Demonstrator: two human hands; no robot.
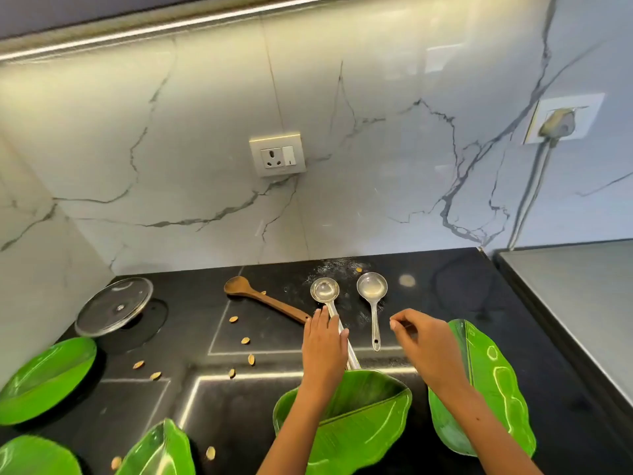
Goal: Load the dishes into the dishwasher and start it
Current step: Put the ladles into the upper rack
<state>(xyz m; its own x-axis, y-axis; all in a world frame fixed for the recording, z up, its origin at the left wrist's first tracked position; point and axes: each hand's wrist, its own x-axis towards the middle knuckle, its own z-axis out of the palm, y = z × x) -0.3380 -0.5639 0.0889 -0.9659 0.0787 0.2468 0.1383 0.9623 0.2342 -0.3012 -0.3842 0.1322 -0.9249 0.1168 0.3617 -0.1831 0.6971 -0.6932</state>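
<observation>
**Gathering the ladles off the black table**

Reaching forward now, both arms stretch out from the bottom edge over a table strewn with dishes waiting for the dishwasher, which is nowhere in view. The left hand [324, 341] lies palm down on the handle of the deep steel ladle [325, 290]; its fingers are extended and close together, pressing on the handle, with the thumb out to the right side. No pinch shows yet, so I read this grip as flat and touching only. The ladle's bowl sits just beyond the fingertips, towards the wall.

Over to the right hand [423, 339]: it hovers with fingers loosely bent, thumb and forefinger tips drawn near each other, and nothing visibly between them. The flat steel spoon [372, 290] lies just to the left of that grip, between the two hands, its handle pointing back towards the person. That looks like the next pick, one utensil per hand.

The wooden spoon [265, 299] lies slantwise just left of the left grip, its end near the knuckles. Below both wrists sit two green leaf-shaped plates [363, 419], one under each forearm, with more green plates [44, 378] far off to the left near a glass lid [114, 305]. Small pale seed husks [138, 364] are scattered left of the hands, loose bits that could slide underfoot of any lifted piece.

Loading, I judge, has barely begun.
</observation>
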